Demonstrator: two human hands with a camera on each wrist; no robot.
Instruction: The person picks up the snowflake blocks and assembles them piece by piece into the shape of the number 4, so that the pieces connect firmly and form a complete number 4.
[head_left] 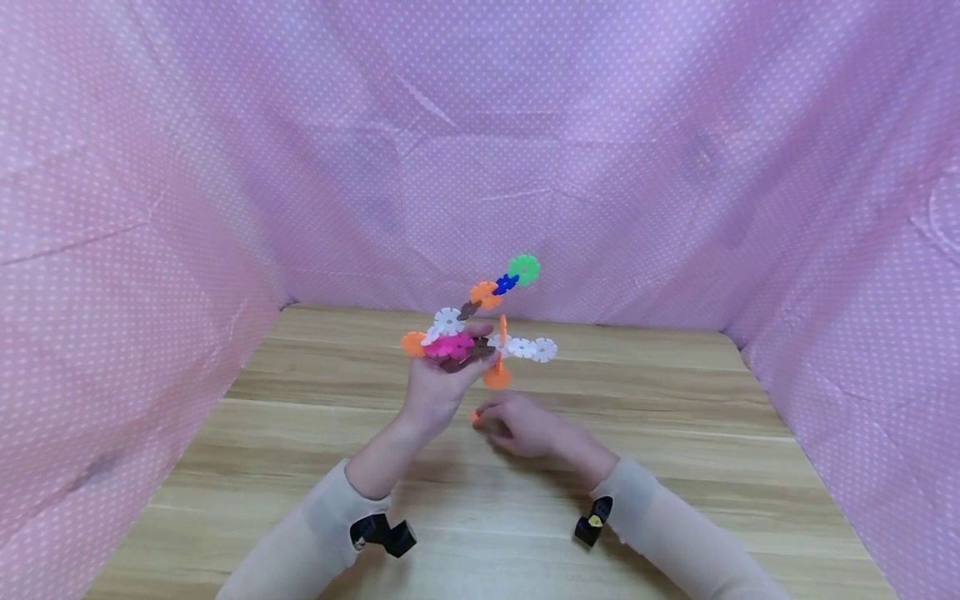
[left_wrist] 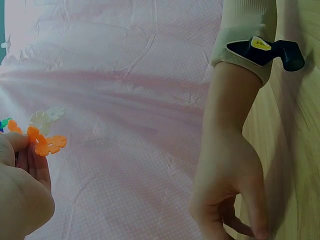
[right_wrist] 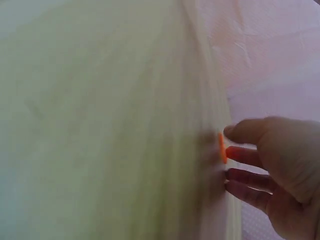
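Observation:
In the head view my left hand [head_left: 438, 392] holds up a branching build of linked, notched plastic discs. A pink disc [head_left: 448, 346] and brown ones sit by its fingers. One arm of the build runs up to a green disc [head_left: 524, 268]; another ends in a white disc [head_left: 544, 349] at right. Orange discs [left_wrist: 50, 145] stick out past the fingertips in the left wrist view. Lower, at the table, my right hand [head_left: 525, 427] has its fingertips right at a loose orange disc [right_wrist: 222, 148]. Its thumb and fingers are spread apart in the right wrist view.
A wooden table [head_left: 300, 517] lies under both hands. Pink dotted cloth [head_left: 480, 167] rises along its back and sides. Black wrist cameras [head_left: 384, 533] are strapped over both light sleeves.

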